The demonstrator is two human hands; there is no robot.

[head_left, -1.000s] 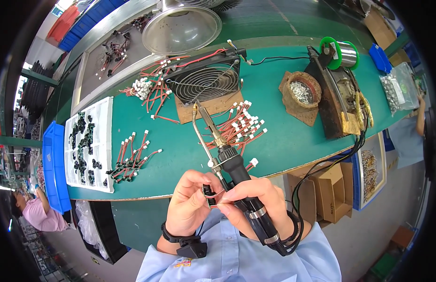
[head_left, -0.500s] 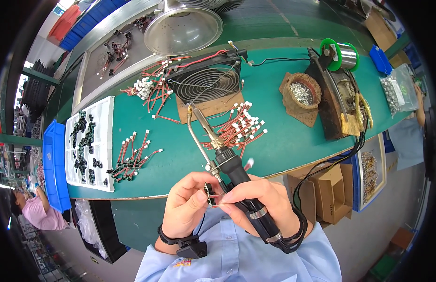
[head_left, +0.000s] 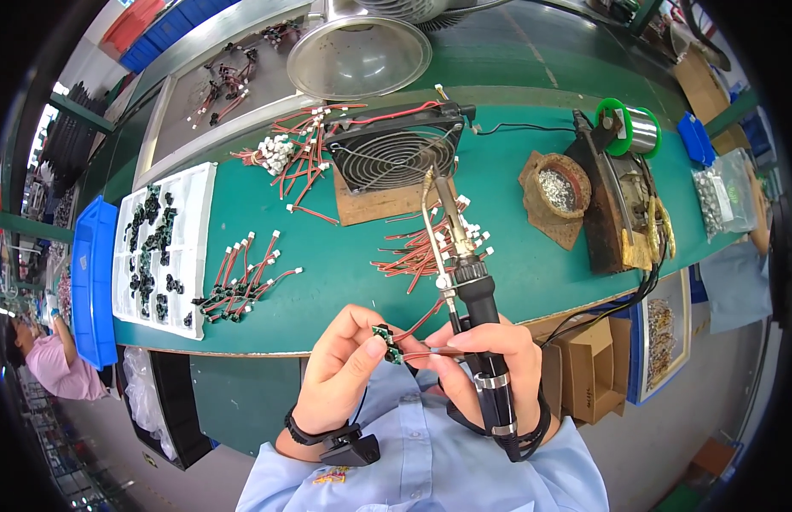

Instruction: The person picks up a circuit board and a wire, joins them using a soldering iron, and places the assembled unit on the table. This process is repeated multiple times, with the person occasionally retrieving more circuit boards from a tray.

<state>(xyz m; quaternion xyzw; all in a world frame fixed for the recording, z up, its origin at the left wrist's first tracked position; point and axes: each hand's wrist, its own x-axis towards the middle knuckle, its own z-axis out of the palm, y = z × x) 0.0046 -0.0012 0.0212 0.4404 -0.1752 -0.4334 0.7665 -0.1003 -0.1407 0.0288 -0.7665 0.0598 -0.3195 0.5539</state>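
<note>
Between its thumb and fingers, my left hand (head_left: 336, 371) pinches a small green circuit board (head_left: 389, 345) with a black part on it. Red and black wires (head_left: 424, 322) run from the board toward my right hand (head_left: 511, 354), whose thumb and finger pinch a wire close to the board. That same hand also grips a black-handled soldering iron (head_left: 477, 294), with a thin metal solder-feed tube (head_left: 432, 230) clamped along its side. The iron's tip points away over the bench, apart from the board. Beyond it lie several red-and-black wire leads (head_left: 413, 256) with white plugs.
A fan (head_left: 396, 158) with a wire guard stands behind the leads. To the right are a pot of solder bits (head_left: 559, 189), an iron stand (head_left: 605, 213) and a solder spool (head_left: 641, 132). Wired boards (head_left: 242, 294) and a white tray (head_left: 187, 247) of small boards lie left.
The soldering iron has swung more upright and to the right, away from the board. The board has turned to show its green face, and my right hand has drawn slightly away from my left.
</note>
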